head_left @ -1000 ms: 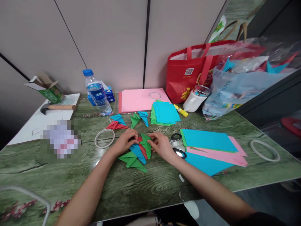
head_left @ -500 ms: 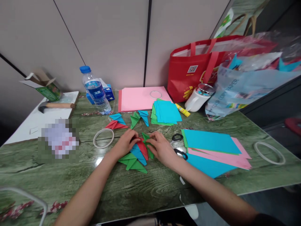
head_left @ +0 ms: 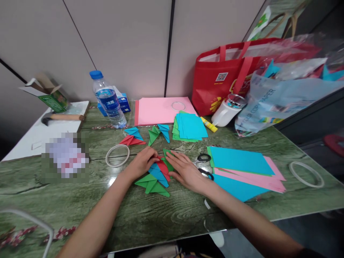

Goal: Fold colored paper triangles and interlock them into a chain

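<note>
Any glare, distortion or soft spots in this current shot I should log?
Head view: bright glare on the table near the left hand; plastic bag at right looks stretched and soft; a pixelated patch at left hides whatever lies there; folded papers remain readable in colour and shape.

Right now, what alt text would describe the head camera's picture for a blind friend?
A person's left hand touches a cluster of folded green, blue and red paper pieces on a patterned table, while the right hand lies over a green piece. Behind them stand a water bottle and a red bag; scissors and coloured sheets lie to the right.
</note>
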Demonstrator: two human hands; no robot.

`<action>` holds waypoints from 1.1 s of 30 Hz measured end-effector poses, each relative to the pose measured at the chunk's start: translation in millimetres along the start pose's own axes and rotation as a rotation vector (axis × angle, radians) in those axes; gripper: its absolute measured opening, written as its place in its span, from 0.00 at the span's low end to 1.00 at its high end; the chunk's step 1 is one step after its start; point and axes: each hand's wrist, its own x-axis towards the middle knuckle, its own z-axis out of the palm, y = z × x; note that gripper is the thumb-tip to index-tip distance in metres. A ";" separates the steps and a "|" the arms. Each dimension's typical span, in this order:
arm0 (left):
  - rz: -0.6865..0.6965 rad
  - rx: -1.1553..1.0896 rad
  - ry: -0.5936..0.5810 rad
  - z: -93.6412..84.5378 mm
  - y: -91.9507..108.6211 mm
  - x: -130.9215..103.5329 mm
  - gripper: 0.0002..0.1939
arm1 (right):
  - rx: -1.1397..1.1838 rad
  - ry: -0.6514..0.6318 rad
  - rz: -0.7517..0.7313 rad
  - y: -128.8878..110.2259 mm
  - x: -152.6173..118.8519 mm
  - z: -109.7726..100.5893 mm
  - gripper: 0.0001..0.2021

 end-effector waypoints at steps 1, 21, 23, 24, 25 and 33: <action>0.002 0.003 -0.001 0.0 -0.1 0.1 0.04 | 0.007 0.006 0.004 0.2 0.4 0.1 0.25; 0.026 0.088 0.035 3.0 0.7 1.0 0.03 | 0.115 0.118 -0.002 5.6 -3.3 6.4 0.19; 0.027 0.095 0.033 3.5 0.7 1.1 0.04 | 0.113 0.113 0.002 4.9 -3.0 5.6 0.19; 0.027 0.098 0.033 3.8 0.5 1.2 0.04 | 0.111 0.111 0.005 4.5 -2.6 5.1 0.19; 0.026 0.101 0.032 4.1 0.2 1.2 0.05 | 0.109 0.107 0.008 4.1 -2.2 4.6 0.19; 0.057 0.131 0.053 7.9 -3.7 2.3 0.06 | 0.066 0.060 0.016 4.0 1.3 -2.1 0.19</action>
